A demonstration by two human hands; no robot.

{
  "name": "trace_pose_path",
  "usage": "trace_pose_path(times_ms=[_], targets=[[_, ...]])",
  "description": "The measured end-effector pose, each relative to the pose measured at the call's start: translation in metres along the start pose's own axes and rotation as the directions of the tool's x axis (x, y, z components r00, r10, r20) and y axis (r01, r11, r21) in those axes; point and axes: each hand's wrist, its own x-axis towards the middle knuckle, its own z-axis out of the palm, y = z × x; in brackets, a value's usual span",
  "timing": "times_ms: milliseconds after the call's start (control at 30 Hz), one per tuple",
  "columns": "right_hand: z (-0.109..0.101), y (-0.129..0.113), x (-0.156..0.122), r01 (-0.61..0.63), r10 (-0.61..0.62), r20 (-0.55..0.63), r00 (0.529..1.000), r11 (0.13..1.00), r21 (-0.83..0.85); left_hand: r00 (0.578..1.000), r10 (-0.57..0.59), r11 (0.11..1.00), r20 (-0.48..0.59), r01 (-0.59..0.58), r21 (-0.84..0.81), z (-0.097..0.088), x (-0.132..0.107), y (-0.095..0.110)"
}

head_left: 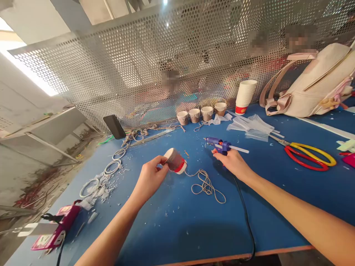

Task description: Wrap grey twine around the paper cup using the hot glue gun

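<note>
Nearby lie scissors [313,147], with cord [205,184] between left hand [151,175], pinching a cup [175,161], and right hand [234,162], gripping a glue gun [215,142].

Our bare left forearm [116,229] enters from seven o'clock and slants toward one, its hand [152,175] pinched between thumb and fingers, tips toward two o'clock. Our bare right forearm [288,205] comes in from four o'clock, aimed at ten; the right hand [235,162] curls in a grip, back upward, some fingers hidden.
</note>
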Motion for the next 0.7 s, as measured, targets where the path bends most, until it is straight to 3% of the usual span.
trace_pose_path(times_ms=[100,233,400,533,700], targets=[[-0.002,-0.011,-0.015,0.009,-0.013,0.031,0.999,0.989,0.146,0.998,-0.049,0.927,0.049,0.064,-0.37,0.01,-0.002,0.005],[0.002,-0.02,-0.032,0.026,-0.065,0.113,0.991,0.947,0.321,0.98,-0.097,0.818,0.174,0.178,-0.547,0.027,-0.011,0.008],[0.012,-0.02,-0.047,0.06,-0.124,0.163,0.979,0.934,0.351,0.96,-0.1,0.778,0.262,0.239,-0.58,0.039,-0.023,0.009],[0.017,-0.014,-0.053,0.04,-0.129,0.24,0.962,0.939,0.342,0.973,-0.105,0.81,0.206,0.204,-0.55,0.044,-0.028,0.01],[0.02,-0.014,-0.058,0.095,-0.168,0.227,0.959,0.949,0.302,0.982,-0.136,0.86,0.132,0.183,-0.477,0.049,-0.031,0.012]])
